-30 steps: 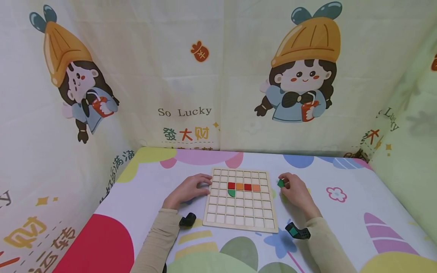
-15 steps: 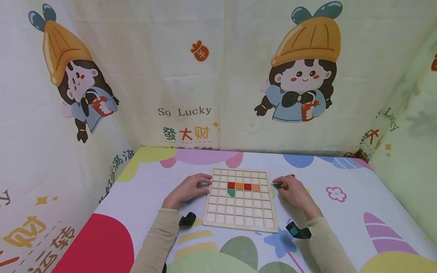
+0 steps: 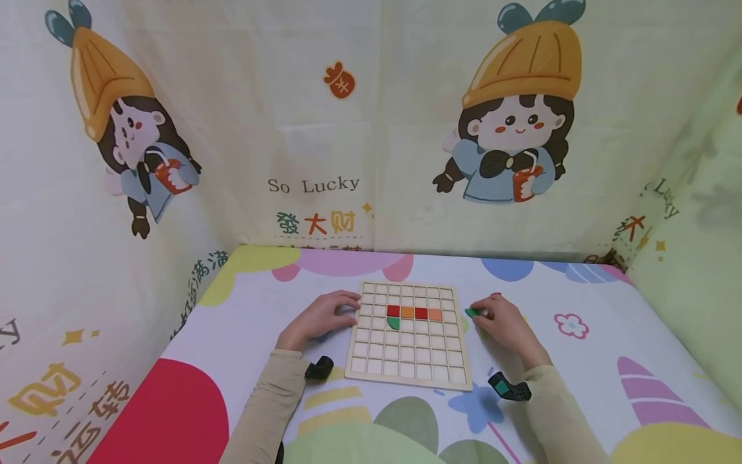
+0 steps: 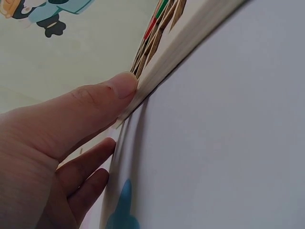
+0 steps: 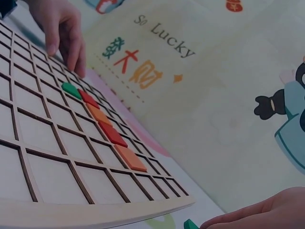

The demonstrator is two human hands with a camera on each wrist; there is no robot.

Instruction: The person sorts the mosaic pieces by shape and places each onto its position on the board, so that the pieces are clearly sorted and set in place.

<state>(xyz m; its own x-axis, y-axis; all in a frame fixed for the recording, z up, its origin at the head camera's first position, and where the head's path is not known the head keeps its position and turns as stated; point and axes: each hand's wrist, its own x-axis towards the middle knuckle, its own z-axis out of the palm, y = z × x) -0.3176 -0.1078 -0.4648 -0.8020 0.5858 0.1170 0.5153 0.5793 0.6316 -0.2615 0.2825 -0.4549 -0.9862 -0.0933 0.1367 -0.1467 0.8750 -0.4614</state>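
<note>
A square wooden grid board (image 3: 408, 381) lies on the table. One row holds red (image 3: 393, 311), orange (image 3: 408, 312), red (image 3: 420, 313) and light orange (image 3: 435, 314) square tiles. Below the leftmost red one sits a green quarter-circle tile (image 3: 393, 323). My left hand (image 3: 322, 315) rests at the board's left edge; in the left wrist view its thumb (image 4: 125, 85) touches the rim. Just right of the board, my right hand (image 3: 505, 323) pinches a small green tile (image 3: 471, 312). Only a corner of that green tile (image 5: 190, 224) shows in the right wrist view.
A bit of something red (image 3: 495, 294) peeks out behind my right hand. The tabletop (image 3: 324, 277) has a colourful printed cover. Patterned cloth walls (image 3: 406, 219) rise behind it and at both sides.
The green tile in my right hand has turned from upright to flatter, and the hand has shifted slightly left. Something red has come into view behind that hand. My left hand stays put.
</note>
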